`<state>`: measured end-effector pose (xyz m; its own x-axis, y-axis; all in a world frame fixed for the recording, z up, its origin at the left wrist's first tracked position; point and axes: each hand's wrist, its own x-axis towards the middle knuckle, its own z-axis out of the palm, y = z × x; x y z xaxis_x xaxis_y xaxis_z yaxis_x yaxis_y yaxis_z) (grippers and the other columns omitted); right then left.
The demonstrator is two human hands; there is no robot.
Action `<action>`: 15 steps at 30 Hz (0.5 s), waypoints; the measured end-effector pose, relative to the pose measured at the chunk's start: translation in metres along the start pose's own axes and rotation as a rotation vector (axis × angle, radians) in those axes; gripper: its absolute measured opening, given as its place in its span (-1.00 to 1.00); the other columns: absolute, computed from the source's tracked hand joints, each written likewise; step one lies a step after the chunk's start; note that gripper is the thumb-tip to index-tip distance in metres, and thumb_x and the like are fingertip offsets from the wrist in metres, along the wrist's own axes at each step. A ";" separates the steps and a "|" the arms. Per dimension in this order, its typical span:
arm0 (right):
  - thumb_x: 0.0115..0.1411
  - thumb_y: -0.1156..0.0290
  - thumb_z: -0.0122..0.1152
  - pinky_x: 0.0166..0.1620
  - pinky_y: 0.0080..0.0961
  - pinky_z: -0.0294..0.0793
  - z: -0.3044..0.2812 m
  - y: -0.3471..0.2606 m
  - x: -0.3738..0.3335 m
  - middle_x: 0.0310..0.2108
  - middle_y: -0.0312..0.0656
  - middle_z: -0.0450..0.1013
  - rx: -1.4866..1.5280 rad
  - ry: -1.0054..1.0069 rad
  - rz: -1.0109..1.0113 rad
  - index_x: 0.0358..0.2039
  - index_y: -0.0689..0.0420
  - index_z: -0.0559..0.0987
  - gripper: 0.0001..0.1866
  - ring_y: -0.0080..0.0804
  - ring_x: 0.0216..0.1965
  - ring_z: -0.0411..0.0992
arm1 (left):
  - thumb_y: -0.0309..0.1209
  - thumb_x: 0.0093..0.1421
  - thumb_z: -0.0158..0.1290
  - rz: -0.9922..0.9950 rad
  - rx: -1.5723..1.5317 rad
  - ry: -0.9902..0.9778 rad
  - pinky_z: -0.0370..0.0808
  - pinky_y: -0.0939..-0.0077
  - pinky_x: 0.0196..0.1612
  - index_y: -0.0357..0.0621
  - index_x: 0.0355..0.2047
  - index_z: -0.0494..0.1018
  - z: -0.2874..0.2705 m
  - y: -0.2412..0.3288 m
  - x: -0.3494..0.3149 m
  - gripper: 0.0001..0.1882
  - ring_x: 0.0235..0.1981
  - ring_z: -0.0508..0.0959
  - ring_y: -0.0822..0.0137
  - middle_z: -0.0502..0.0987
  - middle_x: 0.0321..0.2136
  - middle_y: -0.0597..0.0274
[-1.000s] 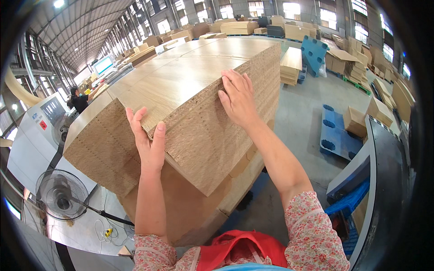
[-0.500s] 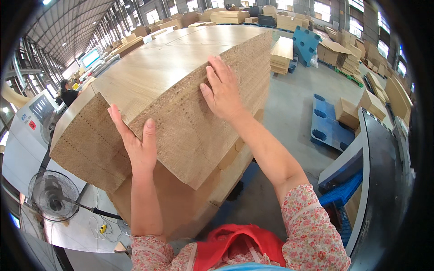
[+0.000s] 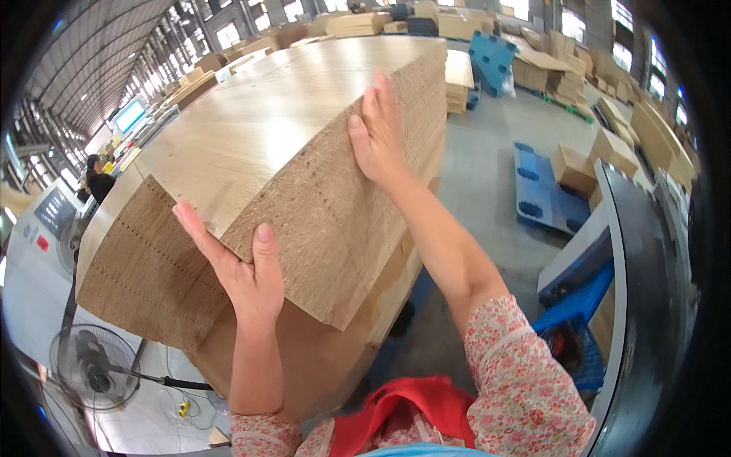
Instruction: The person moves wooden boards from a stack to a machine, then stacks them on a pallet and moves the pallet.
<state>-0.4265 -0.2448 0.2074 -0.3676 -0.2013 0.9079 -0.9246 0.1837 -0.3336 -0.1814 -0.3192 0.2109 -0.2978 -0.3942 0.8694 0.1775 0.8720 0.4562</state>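
A tall stack of wood-grain boards stands in front of me, its layered edges facing me and a pale, glossy top. At its near corner is my left hand, thumb and fingers spread apart on either side of the corner. Against the long right-hand face, close to the top edge, lies my right hand, with its fingers stretched out flat. A second stack of boards adjoins on the left. Under the stacks a brown base sheet sticks out toward me.
A black fan stands at lower left beside a white machine. To the right lie a blue pallet and cardboard boxes. A dark-topped machine borders the right side. Another person is at far left.
The view has shifted, so the surroundings sit differently. My right hand is a little higher on the stack's face; my left hand is still at the near corner.
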 end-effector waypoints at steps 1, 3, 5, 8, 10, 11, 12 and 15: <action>0.27 -0.03 -0.33 0.30 -0.08 -0.32 -0.001 0.003 -0.003 0.33 0.04 -0.38 -0.003 -0.019 0.004 0.25 0.24 -0.08 -0.28 0.00 0.34 -0.34 | -0.40 0.18 0.00 -0.006 0.034 0.032 -0.04 0.29 0.25 -0.23 0.29 -0.26 0.003 0.001 -0.002 -0.19 0.28 -0.05 0.16 -0.13 0.27 -0.04; 0.26 0.02 -0.24 0.30 -0.08 -0.29 -0.001 0.008 -0.003 0.33 0.05 -0.37 -0.010 -0.055 0.004 0.26 0.21 -0.08 -0.29 0.00 0.34 -0.33 | -0.40 0.17 0.01 -0.012 0.100 0.102 -0.04 0.25 0.26 -0.25 0.28 -0.25 0.008 0.013 -0.004 -0.19 0.28 -0.05 0.13 -0.15 0.27 -0.07; 0.22 0.11 -0.10 0.28 -0.06 -0.22 -0.012 0.026 -0.012 0.32 0.07 -0.29 -0.005 0.071 -0.212 0.26 0.21 -0.08 -0.27 0.00 0.33 -0.26 | -0.34 0.16 0.01 0.183 0.326 0.186 0.00 0.14 0.25 -0.25 0.26 -0.20 0.017 0.040 -0.015 -0.20 0.27 -0.01 0.04 -0.13 0.26 -0.10; 0.13 0.25 0.09 0.22 -0.06 -0.03 -0.028 0.037 -0.046 0.28 0.09 -0.12 0.128 0.107 -0.364 0.24 0.22 0.01 -0.25 0.02 0.28 -0.07 | -0.20 0.15 0.00 0.648 -0.159 0.335 0.16 0.00 0.16 -0.26 0.21 -0.11 0.058 0.041 -0.054 -0.24 0.23 0.07 -0.04 -0.06 0.23 -0.12; 0.11 0.36 0.12 0.18 -0.10 0.09 -0.053 0.058 -0.085 0.25 0.11 -0.02 0.189 -0.030 -0.327 0.25 0.13 -0.01 -0.25 0.06 0.22 0.05 | -0.20 0.13 0.01 0.818 -0.287 0.064 0.36 0.03 -0.01 -0.29 0.10 0.04 0.100 0.046 -0.075 -0.35 0.10 0.25 -0.04 0.07 0.16 -0.16; 0.12 0.41 0.09 0.17 -0.14 0.13 -0.066 0.073 -0.104 0.24 0.12 0.01 0.206 -0.139 -0.273 0.28 0.04 -0.07 -0.23 0.10 0.18 0.10 | -0.23 0.11 0.02 0.876 -0.330 -0.217 0.46 0.08 -0.12 -0.30 0.02 0.14 0.118 0.052 -0.077 -0.44 0.00 0.37 -0.04 0.18 0.11 -0.19; 0.13 0.41 0.10 0.13 -0.18 0.20 -0.081 0.102 -0.127 0.21 0.13 0.05 0.204 -0.216 -0.180 0.25 0.08 0.00 -0.29 0.10 0.16 0.13 | -0.47 -0.07 0.10 0.496 -0.417 -0.555 0.53 0.16 -0.29 -0.24 -0.28 0.42 0.140 0.064 -0.087 -0.71 -0.31 0.52 0.00 0.49 -0.25 -0.01; 0.14 0.38 0.11 0.00 -0.31 0.33 -0.139 0.189 -0.198 0.12 0.14 0.16 0.127 -0.372 0.234 0.13 0.19 0.19 -0.45 0.03 0.06 0.25 | -0.51 -0.05 0.13 0.175 -0.387 -0.812 0.48 0.33 -0.27 -0.27 -0.26 0.45 0.238 0.051 -0.132 -0.71 -0.32 0.54 0.08 0.52 -0.31 0.00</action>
<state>-0.5143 -0.0368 0.0002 -0.5570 -0.5049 0.6594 -0.8090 0.1502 -0.5683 -0.3559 -0.1533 0.0743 -0.7791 0.1869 0.5984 0.5403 0.6842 0.4898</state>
